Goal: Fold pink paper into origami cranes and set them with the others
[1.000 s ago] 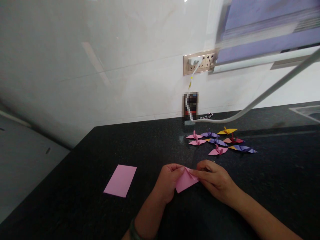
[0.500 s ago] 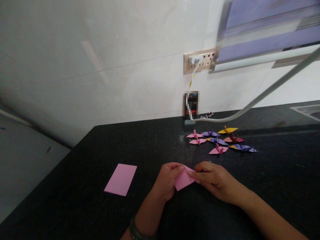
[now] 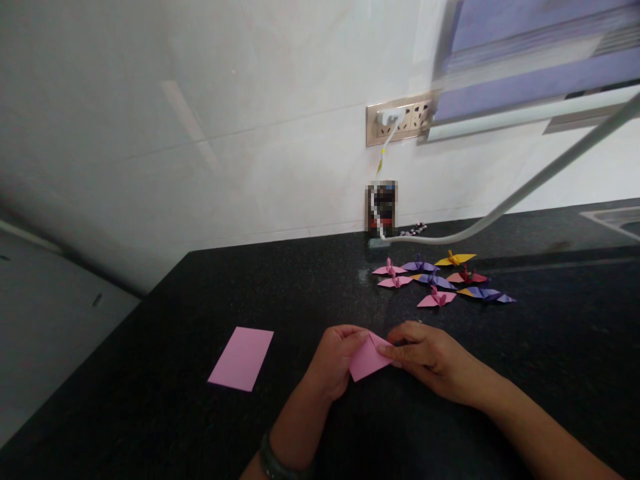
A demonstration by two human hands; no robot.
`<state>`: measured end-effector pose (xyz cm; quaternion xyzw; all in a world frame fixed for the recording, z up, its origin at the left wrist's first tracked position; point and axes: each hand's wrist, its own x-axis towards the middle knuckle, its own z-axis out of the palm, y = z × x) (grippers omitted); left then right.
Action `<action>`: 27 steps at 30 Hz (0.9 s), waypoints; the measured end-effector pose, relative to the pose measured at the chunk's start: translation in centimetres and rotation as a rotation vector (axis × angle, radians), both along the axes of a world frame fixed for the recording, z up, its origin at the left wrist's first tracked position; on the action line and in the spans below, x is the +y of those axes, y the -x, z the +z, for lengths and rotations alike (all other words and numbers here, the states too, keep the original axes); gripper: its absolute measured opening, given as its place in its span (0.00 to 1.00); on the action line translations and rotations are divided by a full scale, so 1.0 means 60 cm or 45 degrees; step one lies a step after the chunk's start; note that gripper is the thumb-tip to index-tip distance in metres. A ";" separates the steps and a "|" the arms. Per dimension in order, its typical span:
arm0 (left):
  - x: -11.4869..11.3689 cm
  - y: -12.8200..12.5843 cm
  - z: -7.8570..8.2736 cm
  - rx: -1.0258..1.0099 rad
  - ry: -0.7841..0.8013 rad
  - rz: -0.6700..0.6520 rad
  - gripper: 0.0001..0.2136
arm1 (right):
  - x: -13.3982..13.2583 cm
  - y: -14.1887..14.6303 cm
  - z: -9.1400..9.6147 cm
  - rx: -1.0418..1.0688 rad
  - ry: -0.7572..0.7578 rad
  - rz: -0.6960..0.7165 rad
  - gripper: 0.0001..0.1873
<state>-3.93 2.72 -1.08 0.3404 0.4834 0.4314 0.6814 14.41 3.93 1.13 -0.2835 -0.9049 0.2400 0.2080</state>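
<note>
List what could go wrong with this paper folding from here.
The folded pink paper is held by both the left hand and the right hand; if either grip slips, a crease might land crooked.

The nearest pink crane lies just beyond the right hand, so a forward sweep could knock it.

The loose pink sheet lies unweighted on the dark counter; a brush from the left forearm could shift it.

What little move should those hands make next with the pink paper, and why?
I'd probably slide the right hand's fingers along the crease to press it flat. The left hand already grips the other side of the folded pink paper, and the right fingers rest on it right beside that crease.
</note>
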 end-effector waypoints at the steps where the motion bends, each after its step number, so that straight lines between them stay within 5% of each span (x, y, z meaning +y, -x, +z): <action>1: 0.000 0.000 0.000 0.002 0.002 -0.001 0.10 | 0.000 0.000 0.000 0.000 0.004 0.000 0.15; 9: -0.002 -0.001 -0.005 0.260 -0.123 0.011 0.11 | -0.003 0.002 0.004 0.076 0.109 -0.001 0.12; 14: -0.003 -0.005 0.002 0.420 -0.201 -0.025 0.10 | -0.011 0.022 -0.014 0.275 0.477 -0.386 0.12; 17: -0.004 -0.006 0.005 0.462 -0.246 -0.055 0.10 | -0.010 0.032 -0.031 0.303 0.671 -0.371 0.13; 27: -0.013 -0.017 0.010 0.056 -0.115 -0.070 0.21 | -0.003 0.038 -0.059 0.881 1.246 -0.603 0.15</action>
